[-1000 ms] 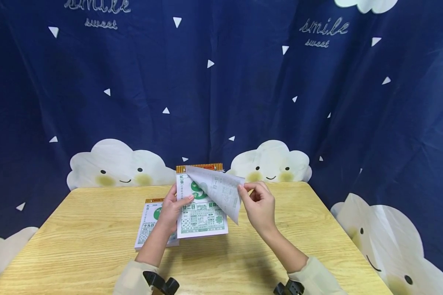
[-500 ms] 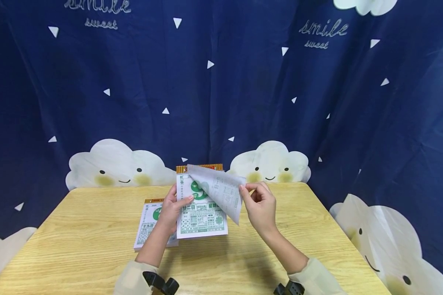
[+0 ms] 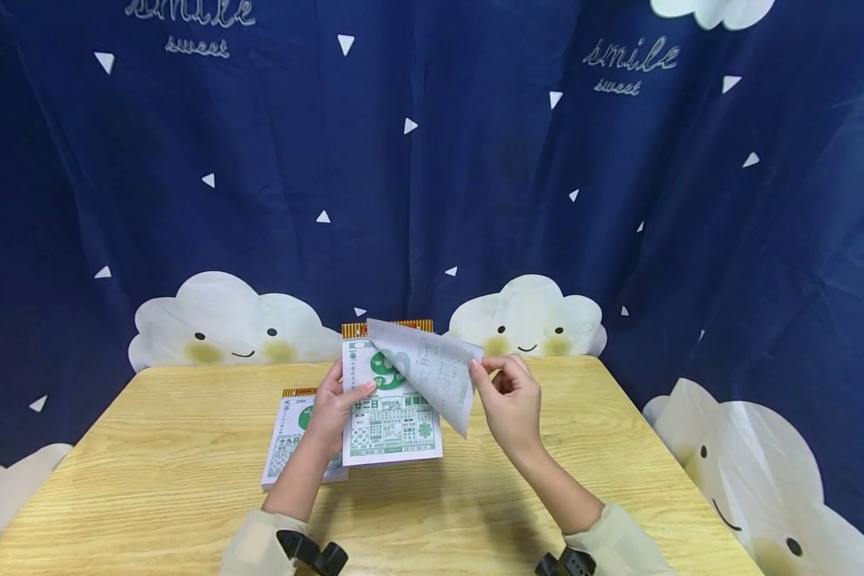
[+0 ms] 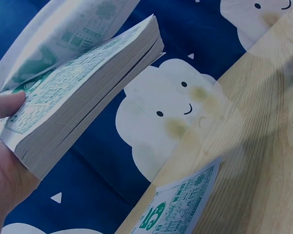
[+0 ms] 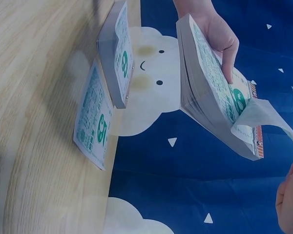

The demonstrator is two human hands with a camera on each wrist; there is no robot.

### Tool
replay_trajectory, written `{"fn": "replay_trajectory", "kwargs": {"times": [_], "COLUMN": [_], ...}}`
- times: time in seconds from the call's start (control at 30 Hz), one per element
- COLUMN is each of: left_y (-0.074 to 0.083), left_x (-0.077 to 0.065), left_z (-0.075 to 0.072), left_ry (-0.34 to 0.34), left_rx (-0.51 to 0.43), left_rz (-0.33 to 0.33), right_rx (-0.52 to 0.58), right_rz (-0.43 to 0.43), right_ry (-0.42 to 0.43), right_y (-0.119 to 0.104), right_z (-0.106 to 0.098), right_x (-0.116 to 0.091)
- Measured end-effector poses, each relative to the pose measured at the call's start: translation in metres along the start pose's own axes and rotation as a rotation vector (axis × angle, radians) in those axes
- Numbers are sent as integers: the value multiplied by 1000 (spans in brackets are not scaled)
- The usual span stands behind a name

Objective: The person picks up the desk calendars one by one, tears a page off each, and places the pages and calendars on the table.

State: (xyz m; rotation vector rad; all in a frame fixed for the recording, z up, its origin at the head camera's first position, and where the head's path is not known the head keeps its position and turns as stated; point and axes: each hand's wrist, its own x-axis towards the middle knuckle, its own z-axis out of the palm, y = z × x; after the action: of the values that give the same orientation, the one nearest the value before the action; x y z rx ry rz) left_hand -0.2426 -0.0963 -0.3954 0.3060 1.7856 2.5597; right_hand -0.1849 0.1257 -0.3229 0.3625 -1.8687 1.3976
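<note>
Held up over the table is a thick tear-off calendar (image 3: 392, 432) printed in green, with an orange-striped strip along its top. My left hand (image 3: 331, 408) grips its left side, thumb lying across the front page. My right hand (image 3: 511, 396) pinches the free lower corner of the top page (image 3: 442, 376). That page is peeled diagonally up to the right, its pale back showing and a green 9 partly uncovered beneath. The right wrist view has the lifted page (image 5: 261, 114) curling away from the pad near the strip, with the right hand (image 5: 290, 200) at the frame's edge.
A second calendar pad (image 3: 288, 432) lies on the wooden table (image 3: 151, 496), partly behind the left forearm. Beside it, the right wrist view reveals a loose printed sheet (image 5: 93, 119). A dark blue curtain (image 3: 490, 200) with clouds hangs behind the table.
The right hand has shifted very slightly right with the page corner, and a little more of the 9 shows. The left hand and calendar have barely moved.
</note>
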Motion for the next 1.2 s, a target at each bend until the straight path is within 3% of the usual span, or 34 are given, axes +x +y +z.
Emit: {"fn": "replay_trajectory", "kwargs": {"times": [1.03,1.2], "left_y": [-1,1], "left_x": [2,1], "left_z": [1,-1], "left_ry": [16,65], "left_rx": [17,5], "left_rz": [-3,-15], "right_rx": [11,30], "right_rz": [-17,1], "right_ry": [24,44], "right_y": [6,9], "right_z": [-1,-2], "right_x": [0,1]}}
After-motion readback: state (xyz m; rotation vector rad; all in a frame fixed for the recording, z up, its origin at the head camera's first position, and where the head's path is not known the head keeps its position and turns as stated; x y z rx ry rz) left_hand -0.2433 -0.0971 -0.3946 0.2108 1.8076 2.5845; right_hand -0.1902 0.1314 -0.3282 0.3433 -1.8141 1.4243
